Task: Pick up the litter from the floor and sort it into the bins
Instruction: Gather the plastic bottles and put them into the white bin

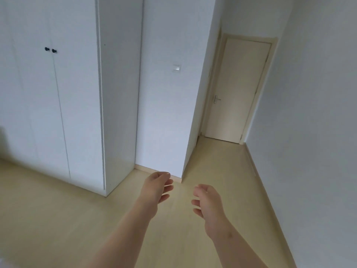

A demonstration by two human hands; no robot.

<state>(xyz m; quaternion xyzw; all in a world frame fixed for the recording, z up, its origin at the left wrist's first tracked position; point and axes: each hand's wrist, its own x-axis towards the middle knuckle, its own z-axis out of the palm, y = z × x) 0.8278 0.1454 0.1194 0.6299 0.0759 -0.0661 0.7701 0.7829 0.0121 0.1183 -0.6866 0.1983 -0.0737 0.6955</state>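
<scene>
Pale wood flooring (58,219) is seen running ahead, and two bare forearms are held out over it. The left hand (156,187) is raised in front of the skirting (154,172) at the foot of the wall, its fingers (167,188) loosely curled and slightly parted, with nothing gripped. The right hand (207,200) is held near it, the two apart, and its fingers (196,202) are likewise relaxed and a little spread, with nothing pinched. A white wardrobe (58,113) with two dark knobs (50,49) is ranged along the left. A light switch (176,67) is set on the wall beyond it. A closed cream door (237,89) with a metal handle (217,99) is seen at the passage's end. Where the litter and the bins lie cannot be told from this view.
</scene>
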